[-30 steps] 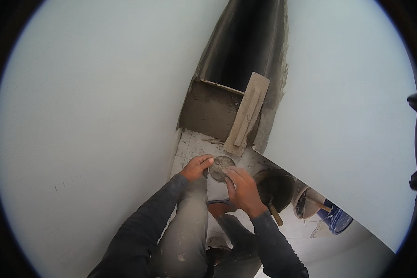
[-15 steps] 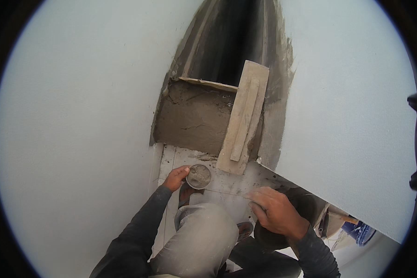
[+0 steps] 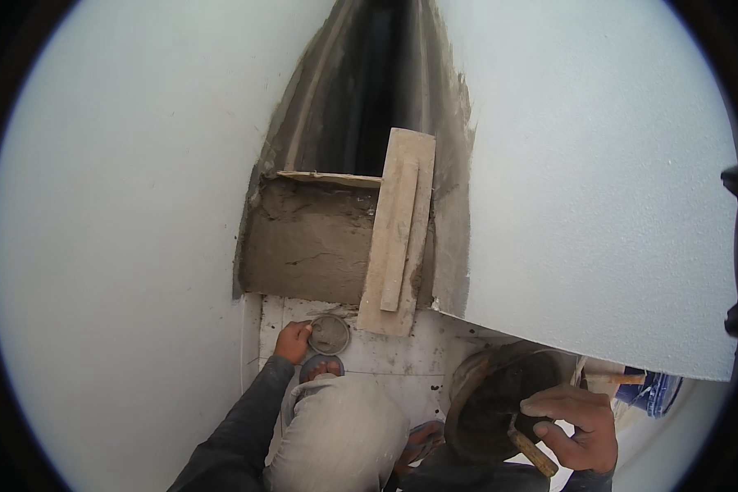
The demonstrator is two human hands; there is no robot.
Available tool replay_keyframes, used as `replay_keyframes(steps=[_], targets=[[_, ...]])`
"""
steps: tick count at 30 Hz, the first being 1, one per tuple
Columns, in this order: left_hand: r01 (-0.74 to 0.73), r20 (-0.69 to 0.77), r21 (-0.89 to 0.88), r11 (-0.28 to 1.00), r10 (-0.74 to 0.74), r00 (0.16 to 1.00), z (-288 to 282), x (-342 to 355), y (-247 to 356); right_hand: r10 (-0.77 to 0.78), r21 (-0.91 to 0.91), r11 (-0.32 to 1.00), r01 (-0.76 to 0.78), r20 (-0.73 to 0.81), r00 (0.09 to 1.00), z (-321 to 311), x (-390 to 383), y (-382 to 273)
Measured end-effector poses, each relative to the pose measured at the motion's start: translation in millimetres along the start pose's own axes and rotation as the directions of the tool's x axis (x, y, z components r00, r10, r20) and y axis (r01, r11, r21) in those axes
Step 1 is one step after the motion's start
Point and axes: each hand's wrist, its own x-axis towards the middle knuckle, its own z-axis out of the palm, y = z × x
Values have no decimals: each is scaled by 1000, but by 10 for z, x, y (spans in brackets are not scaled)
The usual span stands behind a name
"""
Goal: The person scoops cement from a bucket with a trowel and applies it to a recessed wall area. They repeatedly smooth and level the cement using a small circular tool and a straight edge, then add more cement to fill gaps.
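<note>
Grey mortar [image 3: 329, 333] lies in a round bowl [image 3: 348, 339], whose edge the left hand [image 3: 292, 341] grips, thumb at the rim and other fingers largely hidden. Right hand [image 3: 578, 426]: beside the bowl one second earlier, it is now well apart from it, above a wooden handle [image 3: 535, 457] at the near side of a dark tub [image 3: 466, 379]. Its fingers are bent and its thumb stands off from them, half open, with nothing visibly grasped. The hands, together before, are thus parted: the left alone appears to support the bowl, while the right seems to be occupied at the tub. Ahead of the left hand and to its right, a float [image 3: 398, 234] remains at the mortared face [image 3: 303, 238]; whether it leans or is fixed there cannot be told.

Obscured parts: contact between right hand and handle is uncertain, and the handle's far end is lost against the tub's dark interior. Beyond the right hand, a wall [image 3: 582, 213] cuts off part of the tub and of a blue pail [image 3: 656, 395]. Far ahead of both hands, the opening [image 3: 377, 98] is too dark to read.
</note>
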Motion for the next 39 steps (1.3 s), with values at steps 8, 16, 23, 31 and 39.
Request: replay_keyframes(steps=[8, 16, 23, 31, 39], targets=[[-466, -416, 65, 883, 448, 791, -148, 103, 1328, -62, 46, 997, 69, -137, 989, 128, -130, 176], [-147, -79, 300, 943, 178, 981, 319, 1011, 2789, -304, -54, 953, 299, -149, 941, 70, -158, -4], [-16, 22, 366, 930, 9, 1000, 394, 886, 2934, -284, -34, 955, 295, -387, 877, 27, -641, -71], [-182, -257, 193, 964, 228, 939, 343, 807, 2749, -204, -208, 972, 105, -544, 814, 255, -1173, 101], [-83, -52, -240, 967, 72, 996, -1026, -360, 2721, 147, 161, 987, -26, -812, 564, 497, -2151, 57]])
